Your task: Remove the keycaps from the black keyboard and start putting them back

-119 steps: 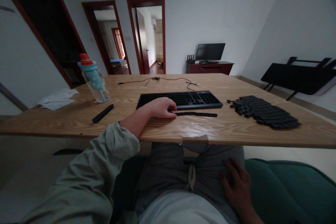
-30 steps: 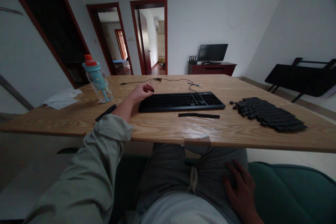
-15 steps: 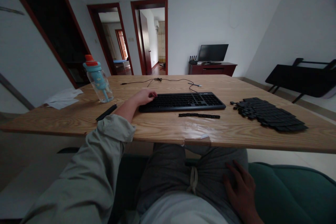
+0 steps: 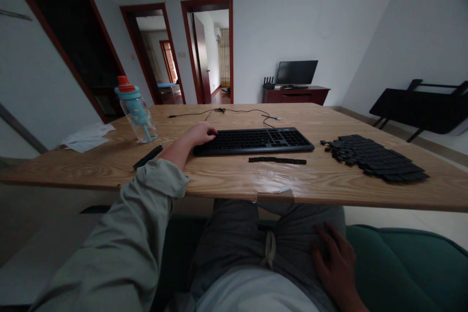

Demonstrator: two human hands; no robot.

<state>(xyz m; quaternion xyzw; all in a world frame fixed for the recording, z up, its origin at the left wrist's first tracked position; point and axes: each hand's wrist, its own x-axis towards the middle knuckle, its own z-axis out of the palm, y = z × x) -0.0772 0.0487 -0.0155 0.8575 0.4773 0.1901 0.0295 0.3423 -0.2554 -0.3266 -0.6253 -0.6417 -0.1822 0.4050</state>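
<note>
Here the left hand (image 4: 200, 134) rests on the keyboard's (image 4: 254, 141) left end at mid-surface, fingers curled loosely over the keys and gripping nothing, while the right hand (image 4: 336, 265) lies flat and open on the lap, idle below the surface (image 4: 226, 175).

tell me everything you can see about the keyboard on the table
The keyboard is black, full-size, looks plastic, and lies flat on the wooden table, long side toward the person. Its cable runs off behind it. The left hand rests on its left end. A thin black strip lies just in front, apart from it.
</note>
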